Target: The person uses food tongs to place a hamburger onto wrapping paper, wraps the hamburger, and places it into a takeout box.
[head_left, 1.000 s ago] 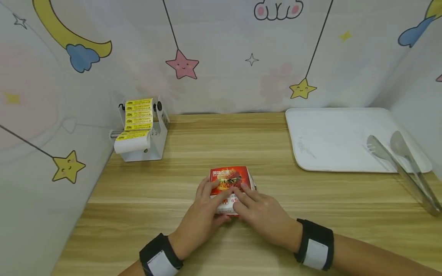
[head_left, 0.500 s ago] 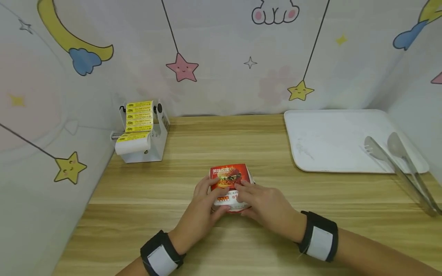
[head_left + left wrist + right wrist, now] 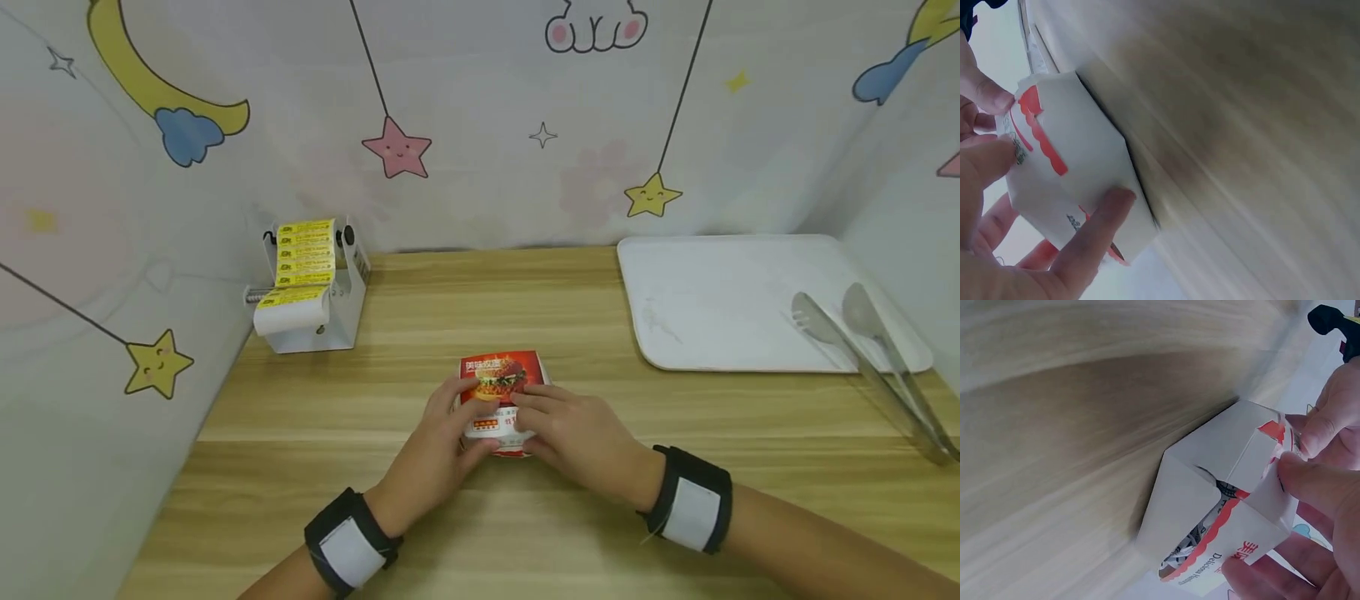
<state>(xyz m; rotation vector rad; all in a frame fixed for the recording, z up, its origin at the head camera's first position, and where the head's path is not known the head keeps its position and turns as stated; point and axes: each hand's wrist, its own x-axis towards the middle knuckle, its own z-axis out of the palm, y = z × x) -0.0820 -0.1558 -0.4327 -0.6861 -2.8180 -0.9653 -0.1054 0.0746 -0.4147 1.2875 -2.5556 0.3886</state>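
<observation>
A red and white cardboard burger box [image 3: 504, 365] with a burger picture on its lid sits on the table between both hands. My left hand [image 3: 438, 442] holds its left side, bent fingers on the lid and thumb at the front edge. The right hand [image 3: 588, 429] grips the front right part, with fingers over the lid and the thumb low at the front. In the right wrist view, the box's side [image 3: 1210, 550] shows a gap between lid and base, where printed paper [image 3: 1194, 540] is visible. The left wrist view shows a finger [image 3: 1100, 225] against the white side.
A label dispenser [image 3: 318, 308] with a roll of yellow labels stands at the back left. At the right lies a white tray [image 3: 712, 300], with metal tongs [image 3: 877, 367] across its right part and over its front edge. Printed curtains [image 3: 480, 183] enclose the wooden table [image 3: 480, 550].
The right hand has shifted from the front middle of the lid toward its right side, thumb now at the front. The box and both hands sit slightly higher in the head view.
</observation>
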